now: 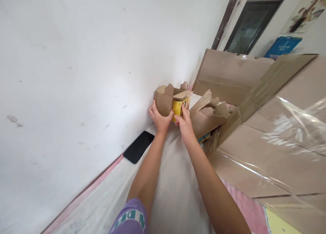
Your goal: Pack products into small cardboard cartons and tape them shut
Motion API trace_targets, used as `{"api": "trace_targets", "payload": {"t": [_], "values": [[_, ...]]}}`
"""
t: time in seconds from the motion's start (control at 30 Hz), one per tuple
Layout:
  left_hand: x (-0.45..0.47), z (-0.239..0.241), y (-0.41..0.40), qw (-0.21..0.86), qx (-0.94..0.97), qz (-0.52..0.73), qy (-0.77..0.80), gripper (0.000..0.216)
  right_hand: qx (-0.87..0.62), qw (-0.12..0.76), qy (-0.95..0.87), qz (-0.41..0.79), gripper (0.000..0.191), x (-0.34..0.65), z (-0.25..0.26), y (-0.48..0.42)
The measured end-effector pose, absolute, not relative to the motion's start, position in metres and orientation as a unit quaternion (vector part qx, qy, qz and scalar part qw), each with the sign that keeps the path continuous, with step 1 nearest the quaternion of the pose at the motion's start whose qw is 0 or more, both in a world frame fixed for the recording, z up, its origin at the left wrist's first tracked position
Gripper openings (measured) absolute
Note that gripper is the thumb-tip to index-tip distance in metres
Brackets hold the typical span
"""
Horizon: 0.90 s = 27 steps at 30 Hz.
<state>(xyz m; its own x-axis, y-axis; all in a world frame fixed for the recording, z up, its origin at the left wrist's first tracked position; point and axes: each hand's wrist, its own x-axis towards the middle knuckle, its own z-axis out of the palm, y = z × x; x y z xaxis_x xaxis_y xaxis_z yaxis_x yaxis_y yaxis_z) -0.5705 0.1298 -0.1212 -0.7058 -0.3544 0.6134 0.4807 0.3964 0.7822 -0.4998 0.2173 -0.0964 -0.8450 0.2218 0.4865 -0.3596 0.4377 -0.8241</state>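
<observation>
A small cardboard box (164,100) with torn, ragged top edges stands against the white wall. My left hand (161,121) grips its near left side, fingers round the outer wall and thumb across the front. At the box's right side is a yellow printed pack (177,108), partly under a cardboard flap. My right hand (185,125) holds this pack, index finger along its printed face and thumb at its lower edge. The pack's far side is hidden. Right of my hands lies another torn-edged cardboard box (207,120), with something blue and yellow partly showing below it.
A black phone (139,147) lies by the wall, left of my forearm. Pale cloth (175,179) covers the surface beneath my arms. Large taped cardboard panels (275,152) rise on the right. Beyond them are a blue container (284,45) and a dark-framed window (252,25).
</observation>
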Motion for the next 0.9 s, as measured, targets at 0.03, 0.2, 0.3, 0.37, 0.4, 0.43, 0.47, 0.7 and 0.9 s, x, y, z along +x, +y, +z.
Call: {"api": "trace_targets", "payload": {"t": [0.03,0.2,0.3,0.37,0.4,0.43,0.47,0.7,0.9], "values": [[-0.567,-0.111,0.126,0.394,-0.044,-0.555,-0.731,0.098,0.045,0.271,-0.789,0.550,0.075,-0.490,-0.083,0.214],[-0.534,-0.050,0.095,0.518,-0.091,-0.557,-0.643,0.097,0.140,0.296,-0.764,0.556,0.065,-0.433,-0.016,0.199],[-0.495,-0.023,0.073,0.550,-0.144,-0.558,-0.604,0.105,0.175,0.366,-0.765,0.499,0.060,-0.380,0.013,0.194],[-0.462,-0.019,0.062,0.526,-0.174,-0.597,-0.580,0.107,0.207,0.416,-0.778,0.424,0.058,-0.338,0.023,0.191],[-0.446,-0.021,0.058,0.505,-0.189,-0.623,-0.567,0.106,0.224,0.438,-0.786,0.375,0.059,-0.315,0.025,0.189],[-0.429,-0.025,0.055,0.481,-0.205,-0.648,-0.554,0.105,0.233,0.460,-0.794,0.322,0.061,-0.292,0.025,0.187],[-0.413,-0.030,0.052,0.462,-0.222,-0.665,-0.543,0.105,0.228,0.479,-0.804,0.270,0.063,-0.271,0.024,0.185],[-0.319,-0.081,0.023,0.373,-0.264,-0.663,-0.594,0.114,0.021,0.406,-0.901,0.155,0.052,-0.158,-0.016,0.181],[-0.235,-0.138,0.016,0.241,-0.227,-0.703,-0.629,0.108,0.025,0.225,-0.917,0.329,0.053,-0.091,-0.068,0.196]]}}
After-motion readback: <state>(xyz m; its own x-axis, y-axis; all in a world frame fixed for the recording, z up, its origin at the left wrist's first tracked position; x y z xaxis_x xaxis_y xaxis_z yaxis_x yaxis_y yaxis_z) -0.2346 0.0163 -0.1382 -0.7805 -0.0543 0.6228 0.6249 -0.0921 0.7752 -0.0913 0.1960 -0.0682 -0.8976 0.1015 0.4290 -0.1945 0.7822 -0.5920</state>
